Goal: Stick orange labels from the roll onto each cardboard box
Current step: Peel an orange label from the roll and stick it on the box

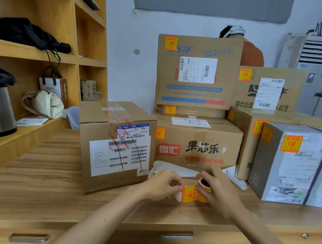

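2 hands work the label roll [204,183], lower centre of the frame.
Left hand [163,184] fingertips pinch the free orange label [188,194]; right hand [217,188] fingers curl round the roll, just above the desk [45,184]. A cardboard box [112,146] stands just behind, left of centre.

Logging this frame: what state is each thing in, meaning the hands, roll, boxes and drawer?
Label roll: partly unrolled, strip of orange labels pulled out.
Left hand: pinches the strip's free end.
Right hand: holds the roll.
Nearest brown box: taped shut, no orange label on the faces shown.
Red-logo box: shut, orange label on front.
Grey box: shut, orange label on.
Desk drawer: shut.
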